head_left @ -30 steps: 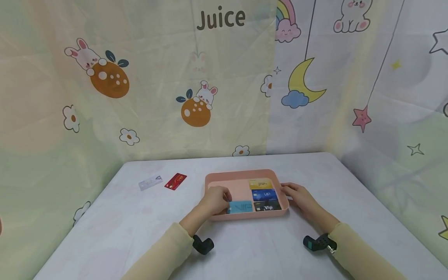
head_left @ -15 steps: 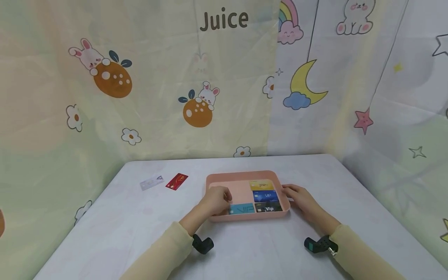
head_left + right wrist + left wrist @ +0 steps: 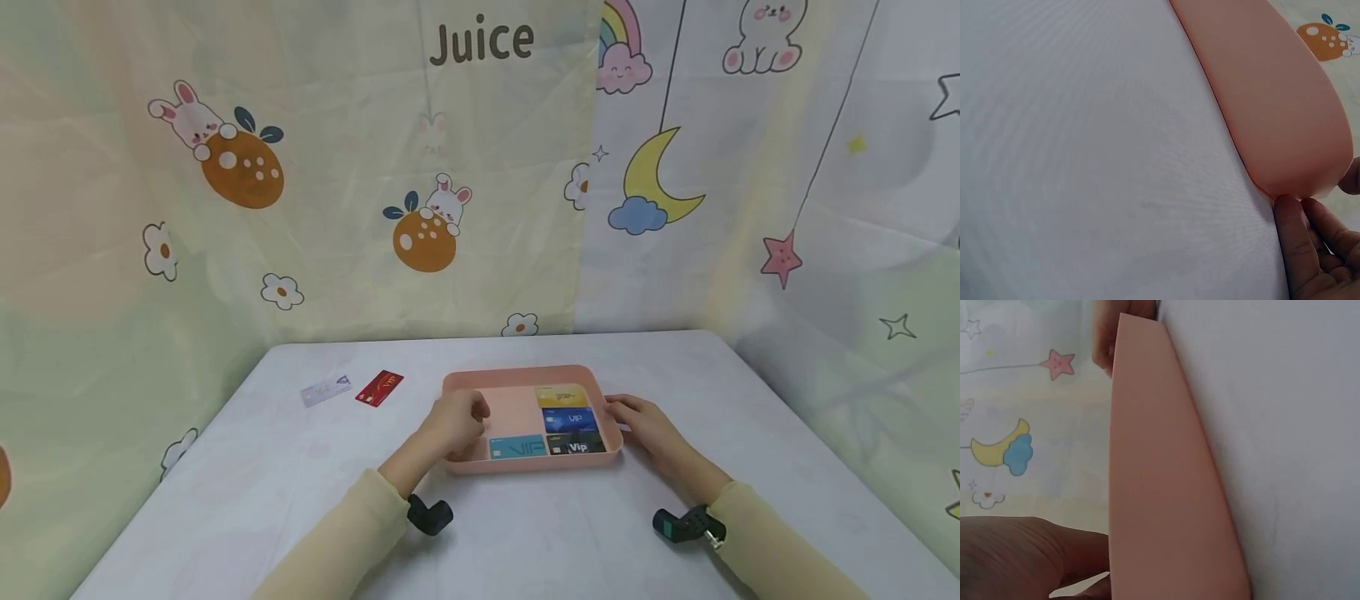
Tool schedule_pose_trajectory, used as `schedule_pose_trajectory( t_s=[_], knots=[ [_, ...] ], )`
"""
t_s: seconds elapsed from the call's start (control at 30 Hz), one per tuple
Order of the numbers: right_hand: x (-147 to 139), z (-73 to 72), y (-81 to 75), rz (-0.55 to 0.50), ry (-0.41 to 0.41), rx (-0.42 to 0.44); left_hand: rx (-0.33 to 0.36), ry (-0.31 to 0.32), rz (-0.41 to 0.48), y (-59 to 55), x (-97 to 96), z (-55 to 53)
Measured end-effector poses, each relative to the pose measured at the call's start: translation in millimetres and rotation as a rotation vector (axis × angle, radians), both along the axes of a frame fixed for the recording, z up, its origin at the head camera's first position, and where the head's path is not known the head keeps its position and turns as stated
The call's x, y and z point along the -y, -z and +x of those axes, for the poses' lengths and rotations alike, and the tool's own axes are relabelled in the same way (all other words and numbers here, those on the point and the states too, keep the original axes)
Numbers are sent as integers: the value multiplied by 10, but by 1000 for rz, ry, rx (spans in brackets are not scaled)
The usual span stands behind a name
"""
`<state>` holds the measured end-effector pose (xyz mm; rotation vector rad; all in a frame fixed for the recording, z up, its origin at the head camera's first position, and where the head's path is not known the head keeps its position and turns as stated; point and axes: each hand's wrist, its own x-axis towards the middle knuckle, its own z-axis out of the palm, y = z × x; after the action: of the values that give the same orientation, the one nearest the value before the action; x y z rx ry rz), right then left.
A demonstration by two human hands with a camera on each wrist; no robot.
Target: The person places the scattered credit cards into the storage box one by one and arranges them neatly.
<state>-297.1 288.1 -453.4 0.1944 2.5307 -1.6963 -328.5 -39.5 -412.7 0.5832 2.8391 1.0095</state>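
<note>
Smooth pink tray (image 3: pixel 513 410), round-cornered, on table (image 3: pixel 555 533), contained yellow card (image 3: pixel 561 397), blue card (image 3: pixel 558 419), black card (image 3: pixel 564 442), light-blue card (image 3: pixel 517 447). Left hand (image 3: pixel 455 419), loosely curled, empty, hung above; right hand (image 3: pixel 647 427), relaxed, touched the tray's end.

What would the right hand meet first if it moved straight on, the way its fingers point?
Most likely the right end of the pink tray; the right hand appears to touch it there in the right wrist view.

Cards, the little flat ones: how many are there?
6. The yellow card, blue card, black card and teal card lie in the tray; the pale card and red card lie left of it. The left hand might hide another.
</note>
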Motion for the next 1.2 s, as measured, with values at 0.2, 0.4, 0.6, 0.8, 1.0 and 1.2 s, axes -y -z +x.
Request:
schedule_pose_trajectory(
  t_s=[0.2, 0.4, 0.6, 0.8, 1.0, 1.2],
  knots=[
    [3, 3, -7, -3, 2, 1, -43, -46, 4, -110, 54, -76],
    [0, -1, 0, -1, 2, -2, -44, -82, -3, -191, 142, -99],
    [-6, -6, 10, -9, 3, -1, -115, -139, 3, -257, 312, -151],
    [1, 1, -18, -3, 6, 7, -133, -189, -5, -323, 511, -230],
    [5, 9, -48, 6, 3, 7, -166, -209, -47, -345, 708, -309],
    [9, 10, -32, 9, -7, 3, -163, -244, -70, -323, 882, -360]
  ],
)
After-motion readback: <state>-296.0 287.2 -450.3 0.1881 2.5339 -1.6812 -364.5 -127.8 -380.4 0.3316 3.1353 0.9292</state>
